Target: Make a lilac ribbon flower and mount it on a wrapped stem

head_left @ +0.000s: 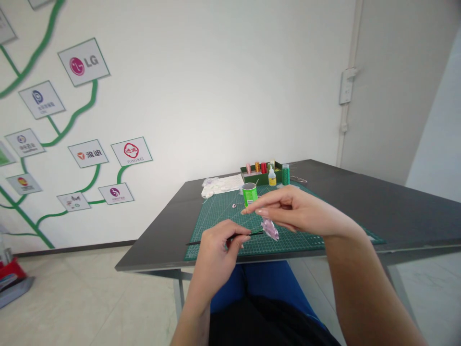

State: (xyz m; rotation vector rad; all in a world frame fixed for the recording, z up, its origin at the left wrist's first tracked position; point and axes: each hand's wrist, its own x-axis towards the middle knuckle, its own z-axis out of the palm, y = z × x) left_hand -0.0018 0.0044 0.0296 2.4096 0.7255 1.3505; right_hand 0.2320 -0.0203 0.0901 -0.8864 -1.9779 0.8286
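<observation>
A thin black stick (256,233) lies across my left hand (221,245), pinched between thumb and fingers, and its far end pokes out to the left. At its right tip sits a pale purple, shiny petal-like piece (270,229). My right hand (288,207) hovers just above that piece with thumb and fingers drawn together. Whatever its fingertips may hold is too fine to make out. Beneath both hands spreads a green cutting mat (216,216). A small pale oval piece (234,205) rests on the mat beyond my left hand.
Behind the hands stands a green can (249,193) with a thin stick in it. Farther back are a glue bottle (272,177), a green spool (285,175) and a dark green box (256,181) with several thread spools. White sheet material (225,184) lies at the back left of the black table (165,216).
</observation>
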